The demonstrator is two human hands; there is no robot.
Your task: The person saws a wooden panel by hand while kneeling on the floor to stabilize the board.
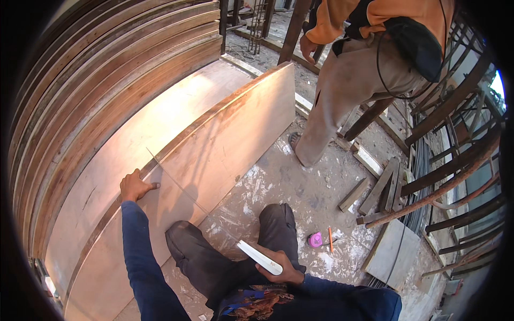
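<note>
Head view: the long wooden panel (241, 128) stands on edge, its broad face pale pinkish tan with sunlit patches and smudges, its upper edge a darker brown. It passes under the left hand (136, 185), which clasps that edge, thumb stretched along the near side, the forearm reaching up from below. The right hand (286, 270), bent in near the lap, has its fingers closed round a white-handled tool (261, 258), whose thin, straight length slants across the panel to its upper edge.
</note>
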